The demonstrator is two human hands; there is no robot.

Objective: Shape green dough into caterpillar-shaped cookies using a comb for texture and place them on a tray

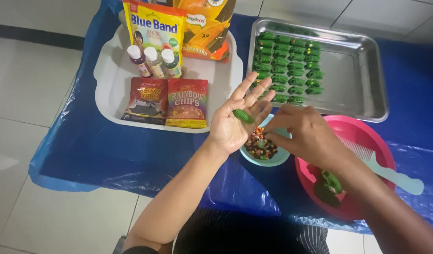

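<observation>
Cradled rather than pinched, the ridged green dough piece [243, 115] lay loose on our left hand [235, 120], which we held palm up with the fingers spread and pointing up and to the right, toward the steel baking tray [367, 89]. Its long axis ran slantwise across the palm, from upper left to lower right, at the base of the fingers. Our right hand [307, 134] was the nearer to the small pale-blue bowl [267, 162] of coloured chips, knuckles up, wrist angled in from the right, its fingertips drawn together and dipped at the bowl's rim; whether they had a chip between them we could not tell. The dough piece lay just up and to the left of those fingertips, close by, with the left palm partly over the bowl.

Beyond, rows of finished green pieces [287, 66] filled the left part of the steel tray. More green dough [330, 181] sat in the pink bowl [367, 136], with a pale comb [383, 169] across it.
</observation>
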